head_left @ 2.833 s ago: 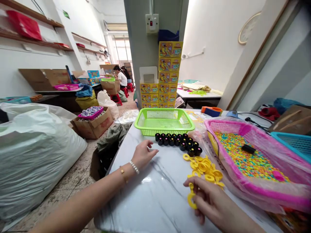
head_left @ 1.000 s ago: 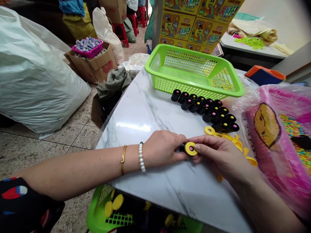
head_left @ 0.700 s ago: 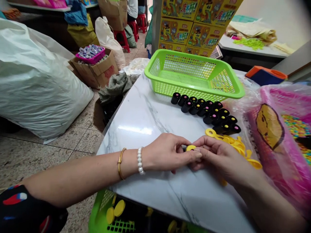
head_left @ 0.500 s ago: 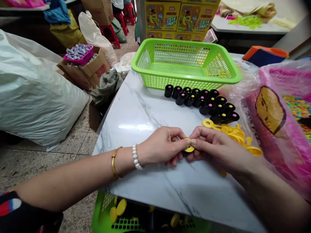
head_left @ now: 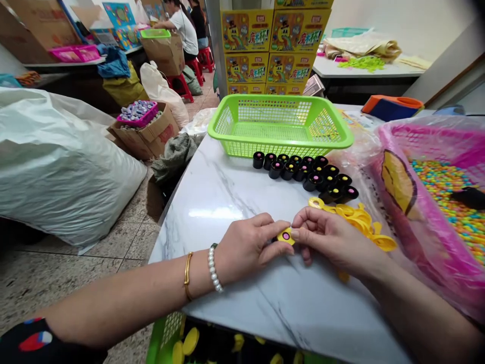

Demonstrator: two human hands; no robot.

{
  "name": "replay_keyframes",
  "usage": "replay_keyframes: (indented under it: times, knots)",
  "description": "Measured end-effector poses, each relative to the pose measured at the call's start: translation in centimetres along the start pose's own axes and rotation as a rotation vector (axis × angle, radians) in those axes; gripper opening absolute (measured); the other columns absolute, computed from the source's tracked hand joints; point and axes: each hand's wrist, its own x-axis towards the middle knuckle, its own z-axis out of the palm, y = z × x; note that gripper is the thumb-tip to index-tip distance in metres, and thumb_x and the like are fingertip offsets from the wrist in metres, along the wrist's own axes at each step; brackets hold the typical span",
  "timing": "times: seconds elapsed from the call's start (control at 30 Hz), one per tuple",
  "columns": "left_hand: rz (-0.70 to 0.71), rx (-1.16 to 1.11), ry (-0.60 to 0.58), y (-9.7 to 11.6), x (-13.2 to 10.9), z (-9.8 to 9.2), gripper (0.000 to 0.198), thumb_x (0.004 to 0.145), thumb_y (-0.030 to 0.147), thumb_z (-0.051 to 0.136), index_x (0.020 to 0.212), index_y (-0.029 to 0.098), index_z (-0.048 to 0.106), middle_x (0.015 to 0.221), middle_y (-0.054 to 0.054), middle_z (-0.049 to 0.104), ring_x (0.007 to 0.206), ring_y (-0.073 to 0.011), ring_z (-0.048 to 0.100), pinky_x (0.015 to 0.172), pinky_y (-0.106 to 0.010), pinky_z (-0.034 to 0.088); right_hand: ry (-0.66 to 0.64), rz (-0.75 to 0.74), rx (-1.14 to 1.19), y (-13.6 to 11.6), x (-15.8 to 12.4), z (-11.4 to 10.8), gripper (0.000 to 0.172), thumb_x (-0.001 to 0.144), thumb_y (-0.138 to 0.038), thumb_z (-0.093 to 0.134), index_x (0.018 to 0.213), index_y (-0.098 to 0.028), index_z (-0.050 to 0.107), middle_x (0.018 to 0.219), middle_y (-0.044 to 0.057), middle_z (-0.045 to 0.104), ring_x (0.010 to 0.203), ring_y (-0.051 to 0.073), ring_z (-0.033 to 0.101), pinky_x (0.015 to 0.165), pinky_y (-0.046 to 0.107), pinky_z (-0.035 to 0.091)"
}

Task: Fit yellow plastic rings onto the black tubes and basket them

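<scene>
Head view: both hands (head_left: 246,247) pinch a yellow plastic ring (head_left: 286,236)

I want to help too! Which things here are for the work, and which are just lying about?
For the work:
- left hand and right hand, pinching a yellow ring
- black tubes
- loose yellow rings

Seem to be just lying about:
- white sack
- cardboard box
- stacked yellow boxes
</scene>
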Motion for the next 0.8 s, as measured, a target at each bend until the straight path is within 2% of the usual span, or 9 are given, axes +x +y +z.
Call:
replay_keyframes:
  times: [0.1,0.17,0.23,0.33,0.43,0.53,0.6,0.7,0.8]
  knots:
    - [0.005,0.065,-0.039,-0.3,0.1,-0.1,0.046,0.095,0.051,0.049,0.122,0.016,0.063,0.090,-0.007,0.067,0.073,-0.0151,0.060,0.065,-0.025,0.048,-0.051,0.006,0.084,-0.6,-0.5,-0.9,0.033,0.085,-0.045,0.066,0.100,-0.019,0.055,0.072,0.002,0.070,0.066,0.017,0.070,0.064,0.028,0.055]
    - [0.006,0.025,-0.076,-0.5,0.2,-0.5,0.043,0.095,0.049,0.050,0.118,0.016,0.065,0.087,-0.006,0.068,0.071,-0.0146,0.060,0.064,-0.024,0.046,-0.110,0.014,0.155,-0.8,-0.7,-1.4,0.030,0.088,-0.042,0.064,0.106,-0.019,0.055,0.081,0.004,0.071,0.074,0.018,0.072,0.072,0.031,0.058]
    - [-0.008,-0.066,-0.145,-0.7,0.6,-1.0,0.037,0.094,0.045,0.055,0.116,0.018,0.066,0.082,-0.004,0.069,0.068,-0.0131,0.060,0.062,-0.022,0.045,-0.166,0.016,0.174,-0.7,-0.7,-1.5,0.030,0.088,-0.038,0.066,0.109,-0.019,0.055,0.083,0.002,0.070,0.076,0.017,0.072,0.074,0.030,0.058]
    - [-0.074,-0.198,-0.248,-0.6,1.1,-1.9,0.036,0.089,0.040,0.063,0.120,0.021,0.066,0.070,0.000,0.067,0.059,-0.0103,0.056,0.057,-0.019,0.041,-0.180,0.009,0.087,-0.4,-0.3,-1.0,0.029,0.086,-0.036,0.069,0.103,-0.019,0.053,0.072,-0.002,0.066,0.060,0.011,0.066,0.058,0.022,0.054]
    - [-0.209,-0.408,-0.385,0.0,1.4,-2.3,0.032,0.089,0.036,0.062,0.115,0.017,0.067,0.067,0.001,0.065,0.053,-0.0082,0.052,0.051,-0.017,0.039,-0.174,0.064,0.057,0.0,0.2,0.0,0.031,0.083,-0.040,0.071,0.092,-0.020,0.048,0.053,-0.009,0.054,0.038,0.005,0.046,0.037,0.014,0.037]
    - [-0.396,-0.641,-0.491,0.6,1.7,-2.3,0.026,0.092,0.030,0.055,0.110,0.014,0.066,0.076,-0.002,0.068,0.046,-0.0062,0.051,0.046,-0.017,0.040,-0.170,0.164,0.150,-0.2,0.6,0.9,0.035,0.079,-0.040,0.074,0.086,-0.022,0.045,0.048,-0.012,0.043,0.032,0.002,0.030,0.030,0.012,0.022]
    - [-0.439,-0.657,-0.502,0.7,1.9,-2.3,0.021,0.091,0.027,0.056,0.103,0.014,0.067,0.077,-0.002,0.069,0.045,-0.0049,0.051,0.045,-0.016,0.040,-0.161,0.209,0.191,-0.6,0.8,1.1,0.036,0.077,-0.038,0.076,0.082,-0.022,0.044,0.047,-0.013,0.039,0.032,0.001,0.025,0.029,0.013,0.018]
    - [-0.444,-0.608,-0.520,0.7,2.1,-2.6,0.017,0.089,0.028,0.059,0.093,0.014,0.067,0.071,0.001,0.066,0.043,-0.0038,0.050,0.042,-0.014,0.039,-0.155,0.219,0.183,-0.8,0.8,1.0,0.037,0.075,-0.034,0.078,0.080,-0.022,0.044,0.047,-0.014,0.037,0.032,0.001,0.023,0.029,0.013,0.017]
    - [-0.462,-0.637,-0.544,0.6,1.9,-2.7,0.023,0.090,0.030,0.057,0.104,0.015,0.067,0.076,-0.001,0.067,0.046,-0.0058,0.055,0.039,-0.014,0.040,-0.229,0.170,0.186,-0.4,0.7,0.7,0.037,0.077,-0.034,0.076,0.078,-0.021,0.042,0.052,-0.010,0.048,0.035,0.003,0.037,0.035,0.013,0.027]
